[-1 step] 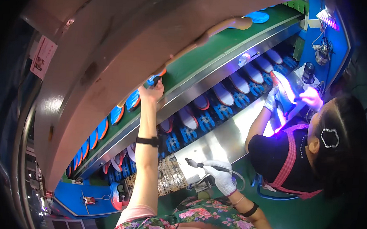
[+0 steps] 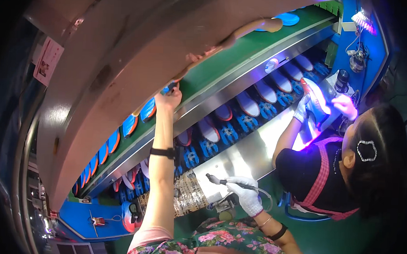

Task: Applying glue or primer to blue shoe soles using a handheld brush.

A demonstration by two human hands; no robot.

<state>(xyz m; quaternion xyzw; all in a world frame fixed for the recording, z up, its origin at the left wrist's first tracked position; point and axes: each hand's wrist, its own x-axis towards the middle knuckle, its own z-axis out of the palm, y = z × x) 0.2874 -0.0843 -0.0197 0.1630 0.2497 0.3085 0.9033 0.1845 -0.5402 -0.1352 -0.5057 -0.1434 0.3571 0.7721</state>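
My bare left hand (image 2: 169, 97) reaches far over the green conveyor belt, close under the curved metal hood. Its fingers are closed on a blue shoe sole (image 2: 170, 85), mostly hidden by the hand and the hood. Just left of it, more blue soles with orange rims (image 2: 129, 125) lie in a row along the belt. My right hand (image 2: 247, 196), in a white glove, is closed round a dark-handled brush (image 2: 213, 179) with a thin hose trailing from it. The brush is held over the metal tabletop, its tip pointing left.
A curved metal hood (image 2: 120, 53) covers the belt's far side. Under the belt (image 2: 215, 72), upturned shoes with pale soles (image 2: 247, 105) stand in blue holders. At the right, a co-worker (image 2: 311, 174) handles a shoe (image 2: 315, 98) in purple light. A taped block (image 2: 188, 195) lies beside my left forearm.
My left hand has shifted slightly under the hood, and less of the sole shows. The co-worker's shoe has tilted a little. My right hand with the brush has barely moved.
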